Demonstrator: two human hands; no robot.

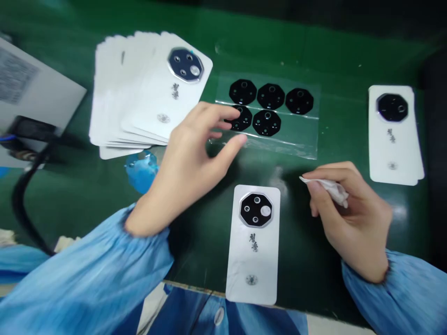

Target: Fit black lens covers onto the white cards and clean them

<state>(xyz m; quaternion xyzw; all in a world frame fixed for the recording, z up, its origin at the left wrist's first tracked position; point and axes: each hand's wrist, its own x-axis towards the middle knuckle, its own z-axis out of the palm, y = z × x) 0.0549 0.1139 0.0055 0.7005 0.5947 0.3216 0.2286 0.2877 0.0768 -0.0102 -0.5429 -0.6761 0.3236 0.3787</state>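
My left hand (200,144) reaches over a clear plastic sheet (300,135) that carries several black octagonal camera lens covers (267,123). Its thumb and fingers are apart, with the index fingertip over the lower-left cover; whether it touches I cannot tell. Between the fingers of my right hand (352,218) is pinched a crumpled white wipe (330,190), held above the table. A white phone back panel (253,260) lies in front of me, between my hands. Its octagonal camera area, with several ringed holes and a pale round spot, is at the far end.
At the back left, a fanned stack of white back panels (139,93) lies beside a crumpled blue film (141,171). A smaller panel stack (394,139) lies at the right. Along the left are a black cable (23,209) and a white sheet with a printed code (52,88).
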